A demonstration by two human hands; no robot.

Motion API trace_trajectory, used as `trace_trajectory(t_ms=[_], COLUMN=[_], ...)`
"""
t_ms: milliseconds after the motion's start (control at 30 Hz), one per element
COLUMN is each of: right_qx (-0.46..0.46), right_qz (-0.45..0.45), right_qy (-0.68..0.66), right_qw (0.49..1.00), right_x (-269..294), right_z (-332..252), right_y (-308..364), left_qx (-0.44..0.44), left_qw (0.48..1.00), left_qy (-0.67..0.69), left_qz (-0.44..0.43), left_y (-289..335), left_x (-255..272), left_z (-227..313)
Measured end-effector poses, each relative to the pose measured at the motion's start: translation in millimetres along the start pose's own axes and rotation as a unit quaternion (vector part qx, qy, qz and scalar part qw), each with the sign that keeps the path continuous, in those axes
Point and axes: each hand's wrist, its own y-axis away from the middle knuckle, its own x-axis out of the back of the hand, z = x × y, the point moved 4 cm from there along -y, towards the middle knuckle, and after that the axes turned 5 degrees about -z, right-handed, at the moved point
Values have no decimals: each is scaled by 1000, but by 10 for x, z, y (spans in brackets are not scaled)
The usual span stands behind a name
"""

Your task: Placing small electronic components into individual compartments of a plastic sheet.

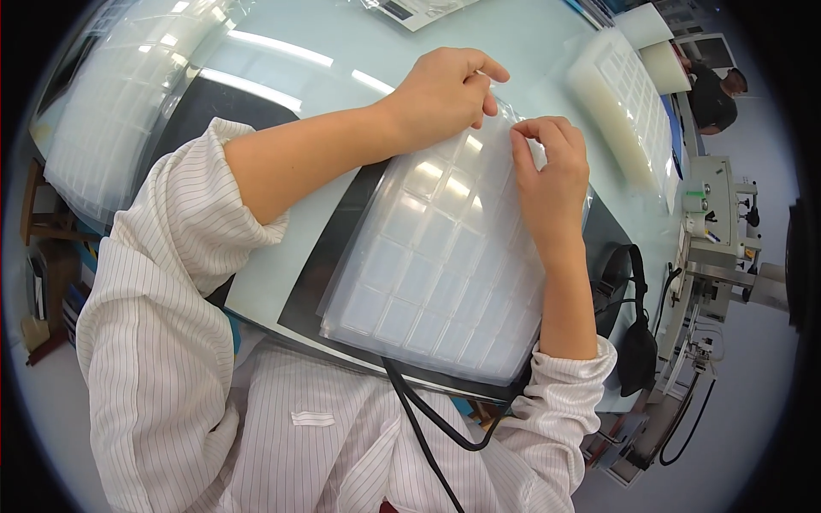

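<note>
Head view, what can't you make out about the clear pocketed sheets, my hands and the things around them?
In the head view:
Part of the clear pocketed sheets' far edge: hidden by the left hand.
The sheet count: transparent layers overlap under glare.
Whether the right hand pinches a sheet: the film is too transparent there.
The pale package's far end: cut off by the top edge.
The distant person's hands: too small.
</note>
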Motion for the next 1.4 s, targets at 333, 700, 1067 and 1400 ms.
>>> trace_trajectory(t_ms=[333,700,1067,1400], right_qx=[17,-63,36,43], right_qz=[28,34,30,63], right_qy=[-13,-238,2,-6], right_qw=[999,969,999,997], right_x=[5,203,-128,-111], right_z=[9,-29,-189,-195], right_y=[17,-130,-125,-138], left_qx=[42,-58,8,-8], left_qw=[999,990,999,1000], left_qy=[18,-70,3,-9], left_qz=[-28,-107,49,23], left_y=[-23,-20,-152,-145], left_x=[46,-18,242,216], left_z=[-18,139,-69,-60])
